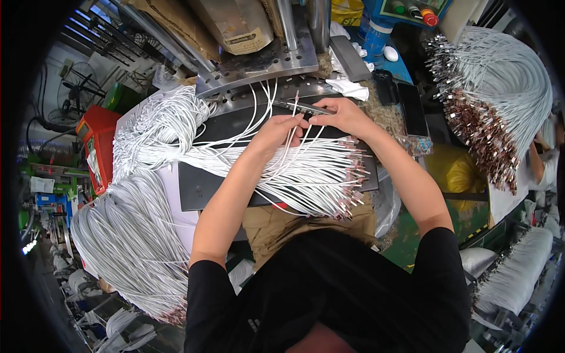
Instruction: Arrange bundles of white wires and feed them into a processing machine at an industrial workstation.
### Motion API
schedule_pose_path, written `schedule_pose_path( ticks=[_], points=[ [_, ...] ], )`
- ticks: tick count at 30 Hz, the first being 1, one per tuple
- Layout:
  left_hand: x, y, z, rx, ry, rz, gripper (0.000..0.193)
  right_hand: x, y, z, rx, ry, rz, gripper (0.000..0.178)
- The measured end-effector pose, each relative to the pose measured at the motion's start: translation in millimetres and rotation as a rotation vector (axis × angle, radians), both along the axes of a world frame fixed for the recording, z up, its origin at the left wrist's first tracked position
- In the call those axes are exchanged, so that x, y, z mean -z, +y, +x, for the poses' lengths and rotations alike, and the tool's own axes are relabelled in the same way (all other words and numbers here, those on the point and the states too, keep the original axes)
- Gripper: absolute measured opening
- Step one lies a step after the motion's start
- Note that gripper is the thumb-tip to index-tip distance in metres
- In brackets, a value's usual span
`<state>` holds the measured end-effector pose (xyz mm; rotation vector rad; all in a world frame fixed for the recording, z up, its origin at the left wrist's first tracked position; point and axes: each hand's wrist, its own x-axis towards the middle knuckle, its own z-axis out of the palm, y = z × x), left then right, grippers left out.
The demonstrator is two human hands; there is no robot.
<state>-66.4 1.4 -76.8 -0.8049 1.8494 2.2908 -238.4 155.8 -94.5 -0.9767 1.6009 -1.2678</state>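
Observation:
My left hand (279, 134) is closed, its fingertips pinching a white cable (288, 154) whose end points up past the fingers. Close beside it, my right hand (346, 117) grips a slim grey metal tool that looks like tweezers (318, 109), its tip reaching left over the left fingertips. Under both hands a thick bundle of white cables (306, 176) is spread across a dark board (197, 191) over my lap. Their small metal-and-brown ends fan out to the right. A few loose cables rise toward the machine plate; exactly what the tool tip touches is too small to tell.
Ahead stands a machine with a metal plate (256, 76) and posts. More cable bundles lie at left (132, 235) and far right (500, 76). A red box (96, 147) stands left; a phone (413, 110), a white cloth (348, 89) and a button panel (415, 10) are at right.

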Motion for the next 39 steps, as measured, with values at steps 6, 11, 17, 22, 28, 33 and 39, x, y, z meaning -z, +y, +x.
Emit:
schedule_pose_path(
  ticks=[6, 11, 17, 22, 28, 33, 39],
  points=[
    [-2.8, -23.2, 16.9, -0.143, 0.029, -0.171, 0.024, -0.9, 1.6, 5.7, 0.186, 0.044, -0.005, 0.044],
    [-3.1, -31.4, 27.9, 0.015, -0.060, -0.157, 0.025, -23.9, 1.6, 9.3, 0.174, 0.237, 0.118, 0.044],
    [-4.0, -21.8, 22.7, -0.031, -0.098, -0.167, 0.025, -8.8, 1.2, 6.9, 0.097, 0.105, 0.076, 0.042],
    [1.8, -17.2, 13.6, 0.019, -0.021, -0.171, 0.025, 6.3, 1.4, 1.0, 0.083, 0.173, 0.002, 0.049],
    [9.5, -21.1, 22.0, 0.000, 0.036, -0.173, 0.028, -13.7, 3.2, 5.6, 0.003, 0.114, 0.049, 0.037],
    [-22.8, -13.9, 15.0, 0.213, -0.136, -0.668, 0.028, -49.7, 1.2, 7.9, -0.028, 0.545, 0.252, 0.032],
    [-26.3, -42.1, -27.2, -0.361, 0.446, -1.880, 0.031, -13.0, -50.7, -14.1, 0.284, 1.179, -0.363, 0.029]
  ],
)
